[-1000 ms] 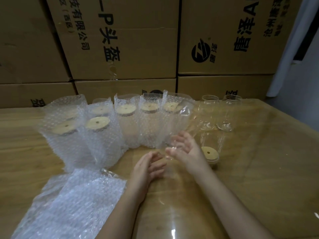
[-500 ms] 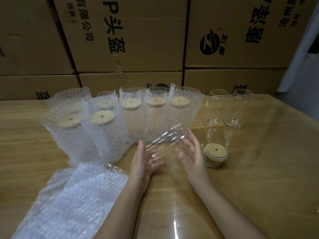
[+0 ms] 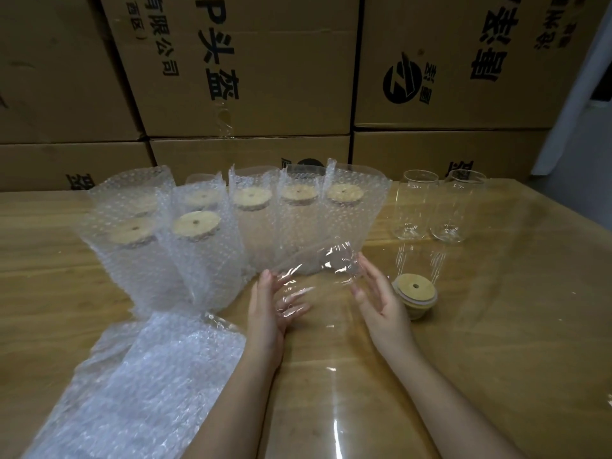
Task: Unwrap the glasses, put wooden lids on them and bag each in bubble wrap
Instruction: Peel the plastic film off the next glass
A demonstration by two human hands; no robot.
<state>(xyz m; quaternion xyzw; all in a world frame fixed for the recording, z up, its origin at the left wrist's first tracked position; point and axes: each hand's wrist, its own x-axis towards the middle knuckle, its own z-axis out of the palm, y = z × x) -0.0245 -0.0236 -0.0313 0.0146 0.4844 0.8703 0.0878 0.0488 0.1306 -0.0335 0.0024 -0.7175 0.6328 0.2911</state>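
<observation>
A crinkled sheet of clear wrap (image 3: 318, 265) is spread between my hands above the table. My left hand (image 3: 268, 309) holds its left edge, thumb on top and fingers showing through the film. My right hand (image 3: 381, 299) touches the right edge with straight fingers. Two bare glasses (image 3: 414, 207) (image 3: 458, 210) stand upright at the back right. A short stack of wooden lids (image 3: 414, 293) lies just right of my right hand. Several lidded glasses in bubble wrap bags (image 3: 198, 233) stand in a row behind my hands.
A pile of flat bubble wrap bags (image 3: 149, 376) lies at the front left. Printed cardboard boxes (image 3: 265, 77) form a wall behind the wooden table (image 3: 513, 309), which has a glossy clear cover.
The clear wrap has been lifted and stretched out between my hands, which have moved apart. The view has shifted slightly closer and to the left.
</observation>
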